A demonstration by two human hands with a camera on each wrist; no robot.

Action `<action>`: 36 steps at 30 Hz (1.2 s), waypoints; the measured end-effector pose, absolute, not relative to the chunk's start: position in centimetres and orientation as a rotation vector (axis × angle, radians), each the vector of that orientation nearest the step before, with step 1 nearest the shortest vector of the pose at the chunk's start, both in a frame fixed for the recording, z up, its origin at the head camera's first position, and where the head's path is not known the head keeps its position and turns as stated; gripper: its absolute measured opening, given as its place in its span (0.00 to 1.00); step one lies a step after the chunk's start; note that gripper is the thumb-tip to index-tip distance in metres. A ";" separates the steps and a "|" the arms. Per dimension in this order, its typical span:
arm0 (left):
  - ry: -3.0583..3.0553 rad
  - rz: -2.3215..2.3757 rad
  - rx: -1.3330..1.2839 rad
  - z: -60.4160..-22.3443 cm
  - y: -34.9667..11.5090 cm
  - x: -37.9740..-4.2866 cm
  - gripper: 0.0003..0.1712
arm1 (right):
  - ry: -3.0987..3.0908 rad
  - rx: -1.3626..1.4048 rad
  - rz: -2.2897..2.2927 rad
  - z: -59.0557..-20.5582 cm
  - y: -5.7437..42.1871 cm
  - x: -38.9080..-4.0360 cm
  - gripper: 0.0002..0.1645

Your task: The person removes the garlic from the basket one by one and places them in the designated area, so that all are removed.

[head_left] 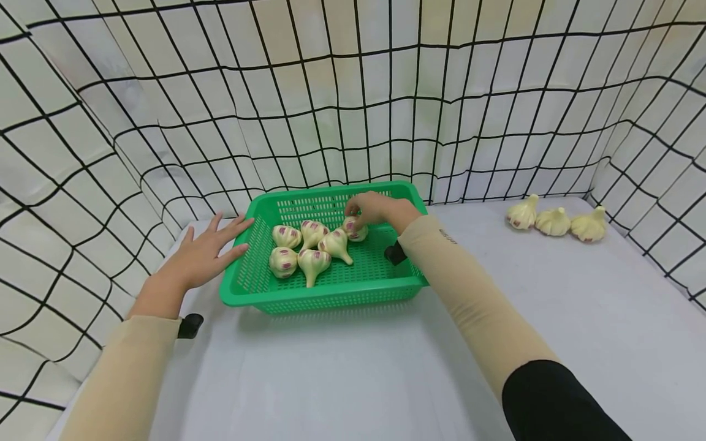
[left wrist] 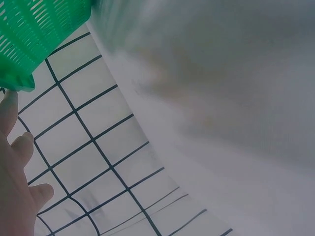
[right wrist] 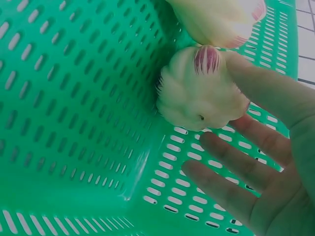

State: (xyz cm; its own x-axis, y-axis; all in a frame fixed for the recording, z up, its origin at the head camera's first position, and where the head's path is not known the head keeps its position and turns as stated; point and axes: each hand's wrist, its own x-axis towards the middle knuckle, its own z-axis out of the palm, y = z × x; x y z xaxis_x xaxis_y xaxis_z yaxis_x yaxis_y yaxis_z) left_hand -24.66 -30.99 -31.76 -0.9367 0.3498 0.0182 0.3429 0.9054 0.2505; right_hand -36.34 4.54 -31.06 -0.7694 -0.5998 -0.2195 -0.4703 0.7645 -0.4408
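Observation:
A green plastic basket [head_left: 336, 294] with slotted sides holds several garlic bulbs [head_left: 314, 262], pale with purple marks, mostly in its left half. My right hand [head_left: 375, 207] reaches over the basket's right side and pinches a garlic bulb [right wrist: 199, 91] between thumb and index finger near the back wall. In the right wrist view the other fingers [right wrist: 221, 187] of that hand stretch out below the bulb, and another bulb [right wrist: 216, 22] lies right beside it. My left hand [head_left: 198, 257] is spread, its fingertips at the basket's left rim.
Three garlic bulbs [head_left: 553, 222] sit in a row on the white table [head_left: 551, 294] at the back right. A black wire grid [head_left: 353, 104] over white panels stands behind the table and along both sides, close to the basket's back.

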 end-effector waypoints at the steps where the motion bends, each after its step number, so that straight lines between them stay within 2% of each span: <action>1: 3.042 0.392 0.554 -31.7 -31.0 -24.7 0.40 | 2.611 -0.818 -0.519 -31.1 4.5 -36.3 0.26; 8: 3.047 0.403 0.571 -32.0 -31.0 -24.8 0.39 | 2.602 -0.769 -0.573 -31.4 5.0 -36.4 0.23; 36: 3.060 0.424 0.576 -32.2 -31.1 -24.7 0.39 | 2.568 -0.697 -0.566 -31.3 5.8 -36.3 0.27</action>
State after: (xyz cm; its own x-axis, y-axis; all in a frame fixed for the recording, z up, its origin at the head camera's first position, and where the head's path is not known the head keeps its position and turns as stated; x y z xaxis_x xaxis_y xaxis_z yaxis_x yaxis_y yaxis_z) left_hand -24.65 -31.09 -32.15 -0.9328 0.3568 0.0503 0.3570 0.8964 0.2628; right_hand -36.34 5.76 -31.35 -0.7870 -0.5477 -0.2840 -0.3774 0.7915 -0.4806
